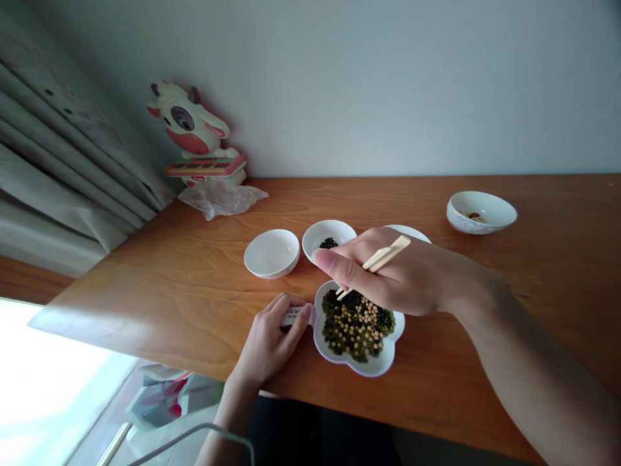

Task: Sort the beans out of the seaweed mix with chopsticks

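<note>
My left hand (274, 336) is closed round the short handle (292, 315) of a white, lobed dish (376, 367) with a pale purple rim. Mixed beans (356, 323) lie in the dish: green, black and round tan ones. Over its far side, my right hand (392, 272) grips a pair of wooden chopsticks (388, 252), whose tips point down at the beans; whether they pinch one is too small to tell. Just beyond stands a white bowl (317, 231) with some black beans (328, 243) in it. Left of that is another white bowl (272, 252) with nothing visible inside.
Behind my right hand, a third white bowl (410, 231) is mostly hidden. A patterned bowl (480, 213) with a few small pieces inside stands at the back right. A cow-shaped toy keyboard (204, 139) and a clear plastic bag (223, 197) sit at the back left of the wooden table (194, 291).
</note>
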The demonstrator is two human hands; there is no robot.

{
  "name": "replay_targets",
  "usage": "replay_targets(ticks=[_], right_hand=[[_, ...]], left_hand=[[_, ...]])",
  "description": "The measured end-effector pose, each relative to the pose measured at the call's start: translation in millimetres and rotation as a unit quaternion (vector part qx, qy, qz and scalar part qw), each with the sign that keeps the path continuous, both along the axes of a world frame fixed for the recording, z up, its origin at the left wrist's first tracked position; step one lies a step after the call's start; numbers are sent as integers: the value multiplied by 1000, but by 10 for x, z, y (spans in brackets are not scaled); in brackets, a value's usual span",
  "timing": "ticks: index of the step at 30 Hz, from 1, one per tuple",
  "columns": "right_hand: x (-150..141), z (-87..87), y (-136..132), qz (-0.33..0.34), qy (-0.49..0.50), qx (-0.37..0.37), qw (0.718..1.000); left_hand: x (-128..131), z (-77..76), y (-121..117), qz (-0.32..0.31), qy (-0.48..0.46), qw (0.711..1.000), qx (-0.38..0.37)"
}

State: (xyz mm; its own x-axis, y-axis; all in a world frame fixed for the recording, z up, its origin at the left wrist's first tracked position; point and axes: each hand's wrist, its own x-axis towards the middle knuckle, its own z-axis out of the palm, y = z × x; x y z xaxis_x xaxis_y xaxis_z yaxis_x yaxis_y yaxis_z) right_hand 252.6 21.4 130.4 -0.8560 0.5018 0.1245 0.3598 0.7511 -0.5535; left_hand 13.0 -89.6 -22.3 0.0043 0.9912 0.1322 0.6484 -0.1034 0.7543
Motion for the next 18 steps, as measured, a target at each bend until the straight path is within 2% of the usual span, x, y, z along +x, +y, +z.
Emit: replay_targets(ticks=[3, 10, 14, 18], right_hand=[[-21, -24, 8, 10, 0, -3, 1000], [20, -64, 65, -18, -24, 24, 999], [61, -57, 67, -45, -28, -7, 999], [47, -81, 53, -36, -26, -10, 999]], left_hand=[[-5, 15, -2, 0, 8, 1000, 5], [-23, 14, -5, -22, 30, 999, 16], [-18, -24, 20, 2, 11, 1000, 9], [-7, -54, 53, 32, -2, 999, 8]])
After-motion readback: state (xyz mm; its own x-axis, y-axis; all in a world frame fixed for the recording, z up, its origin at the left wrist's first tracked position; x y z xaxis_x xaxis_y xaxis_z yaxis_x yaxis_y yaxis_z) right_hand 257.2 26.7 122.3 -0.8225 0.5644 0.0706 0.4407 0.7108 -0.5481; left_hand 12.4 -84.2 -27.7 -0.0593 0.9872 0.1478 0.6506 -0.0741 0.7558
